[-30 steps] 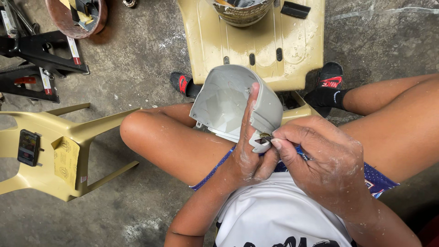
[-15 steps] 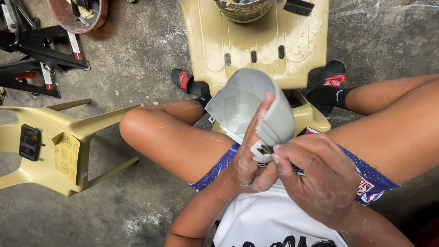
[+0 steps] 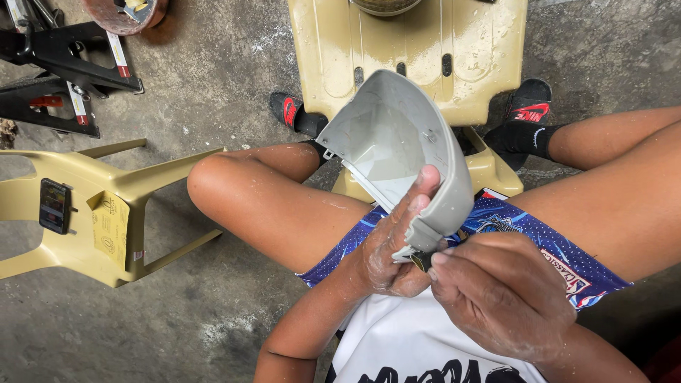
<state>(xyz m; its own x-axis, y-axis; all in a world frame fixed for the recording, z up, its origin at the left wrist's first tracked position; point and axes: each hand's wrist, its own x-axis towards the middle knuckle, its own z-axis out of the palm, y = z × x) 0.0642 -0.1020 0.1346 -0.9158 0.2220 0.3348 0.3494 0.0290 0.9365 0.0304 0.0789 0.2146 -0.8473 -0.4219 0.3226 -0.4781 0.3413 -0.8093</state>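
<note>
Grey plastic cover panel (image 3: 397, 142), curved like a scoop, sits up over the person's lap, hollow side facing the camera, with its narrow end pointing down toward 6 o'clock. Left hand (image 3: 390, 248) is clamped on that narrow end, the long finger laid up along the inner edge and the thumb hidden behind. Right hand (image 3: 496, 298) is closed in a pinch right at the bottom tip, on something small and dark there; can't tell what it is.

Looks like a thin moulded shell, so probably light and fairly stiff but with some flex at the wide rim. The surface looks dusty and both hands are chalky, so grip is likely decent rather than slick. Best hold seems to be the thick narrow neck, where it's held now, not the thin wide lip at 12 o'clock, which could bend or crack if squeezed.

Around it: a tan plastic chair (image 3: 425, 42) at 12 o'clock, another tipped chair (image 3: 106, 213) at 9 o'clock, on the concrete floor (image 3: 213, 85).
</note>
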